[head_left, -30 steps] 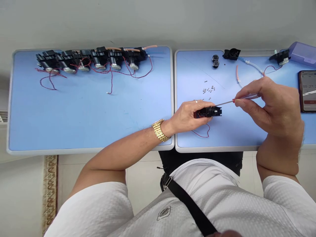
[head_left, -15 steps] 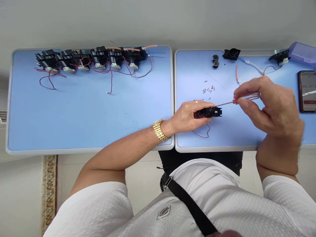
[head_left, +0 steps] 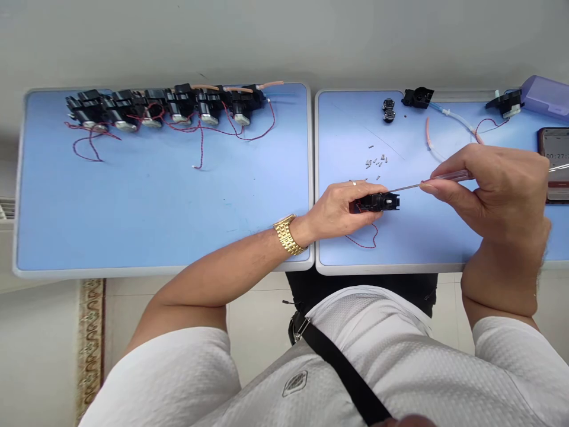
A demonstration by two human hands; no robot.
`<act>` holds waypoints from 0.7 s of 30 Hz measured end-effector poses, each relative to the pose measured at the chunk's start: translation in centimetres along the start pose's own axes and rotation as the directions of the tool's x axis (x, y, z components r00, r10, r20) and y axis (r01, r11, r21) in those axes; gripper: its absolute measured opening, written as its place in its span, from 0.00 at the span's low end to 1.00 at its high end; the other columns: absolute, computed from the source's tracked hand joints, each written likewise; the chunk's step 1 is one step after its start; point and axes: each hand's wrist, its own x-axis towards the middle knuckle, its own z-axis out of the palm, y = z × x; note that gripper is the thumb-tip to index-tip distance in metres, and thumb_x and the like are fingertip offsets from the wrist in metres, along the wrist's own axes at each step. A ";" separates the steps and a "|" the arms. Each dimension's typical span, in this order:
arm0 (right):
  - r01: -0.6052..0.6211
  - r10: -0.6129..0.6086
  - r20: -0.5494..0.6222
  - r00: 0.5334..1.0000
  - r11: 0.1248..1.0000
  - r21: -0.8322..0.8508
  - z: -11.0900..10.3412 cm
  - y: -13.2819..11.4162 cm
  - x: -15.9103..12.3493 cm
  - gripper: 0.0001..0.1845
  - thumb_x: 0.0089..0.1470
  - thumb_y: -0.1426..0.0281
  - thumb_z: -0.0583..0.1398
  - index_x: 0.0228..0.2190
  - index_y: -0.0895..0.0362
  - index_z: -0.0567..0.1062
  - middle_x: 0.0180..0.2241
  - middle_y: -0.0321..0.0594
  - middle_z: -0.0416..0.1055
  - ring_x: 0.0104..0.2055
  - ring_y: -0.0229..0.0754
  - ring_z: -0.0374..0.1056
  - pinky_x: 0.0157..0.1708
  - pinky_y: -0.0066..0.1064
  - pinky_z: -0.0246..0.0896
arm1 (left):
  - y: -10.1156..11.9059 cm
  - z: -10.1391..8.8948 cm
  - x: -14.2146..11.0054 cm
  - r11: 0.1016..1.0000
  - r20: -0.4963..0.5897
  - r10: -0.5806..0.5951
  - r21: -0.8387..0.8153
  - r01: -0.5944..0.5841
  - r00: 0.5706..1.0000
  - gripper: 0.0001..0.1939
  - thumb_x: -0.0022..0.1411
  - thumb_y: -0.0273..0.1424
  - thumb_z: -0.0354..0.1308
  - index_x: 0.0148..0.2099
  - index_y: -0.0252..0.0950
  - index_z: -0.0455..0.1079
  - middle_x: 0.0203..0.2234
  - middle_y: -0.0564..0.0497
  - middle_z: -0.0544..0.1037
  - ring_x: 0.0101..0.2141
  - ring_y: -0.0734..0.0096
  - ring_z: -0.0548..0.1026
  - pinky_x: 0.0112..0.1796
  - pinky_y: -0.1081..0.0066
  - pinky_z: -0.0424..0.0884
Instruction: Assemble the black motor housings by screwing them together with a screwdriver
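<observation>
I log a row of black motor units (head_left: 180, 107) on the left bench (head_left: 178, 207), which I judge finished; the black housing (head_left: 389, 202) at the right bench (head_left: 342, 255) seems part-done, loose screws (head_left: 383, 158) remaining nearby. Left hand (head_left: 341, 209) pinches the housing, forearm slanting in; right hand (head_left: 502, 187), wrist bent, grips a screwdriver (head_left: 451, 176) angled down to it.

Loose screws (head_left: 376, 161) scattered on a blue desk (head_left: 431, 243) mark what appears to be a small assembly workshop. Near them, a screwdriver (head_left: 451, 176) points at a black unit (head_left: 383, 202); well to their left, wired units (head_left: 180, 105) line a second desk (head_left: 155, 196); to their right lies a phone (head_left: 560, 142) showing timer digits. Beyond them rises a plain gray wall (head_left: 284, 41).
</observation>
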 end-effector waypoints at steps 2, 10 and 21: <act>-0.011 0.008 0.066 0.998 0.999 0.050 -0.2 -0.2 0.1 0.09 0.74 0.59 0.66 0.40 0.48 0.79 0.33 0.32 0.85 0.31 0.44 0.81 0.30 0.37 0.69 | 0.1 -0.1 0.0 1.000 0.008 -0.014 0.002 0.014 1.000 0.18 0.68 0.30 0.71 0.60 0.39 0.85 0.42 0.48 0.89 0.37 0.71 0.84 0.39 0.73 0.78; -0.047 0.035 0.136 0.990 0.995 0.083 -0.6 -1.3 0.3 0.05 0.73 0.70 0.64 0.43 0.47 0.77 0.38 0.31 0.85 0.36 0.44 0.84 0.36 0.37 0.76 | -0.2 0.1 0.0 1.000 -0.005 -0.021 -0.001 0.021 1.000 0.18 0.68 0.32 0.71 0.60 0.40 0.85 0.40 0.49 0.89 0.36 0.71 0.83 0.38 0.73 0.78; -0.019 0.018 0.031 0.999 0.999 0.029 0.2 -0.4 0.0 0.13 0.74 0.55 0.65 0.39 0.50 0.79 0.30 0.32 0.82 0.28 0.44 0.78 0.29 0.38 0.67 | 0.0 0.1 0.0 0.999 0.013 -0.039 0.002 0.039 0.999 0.19 0.68 0.32 0.70 0.60 0.40 0.85 0.41 0.48 0.89 0.37 0.71 0.83 0.38 0.72 0.77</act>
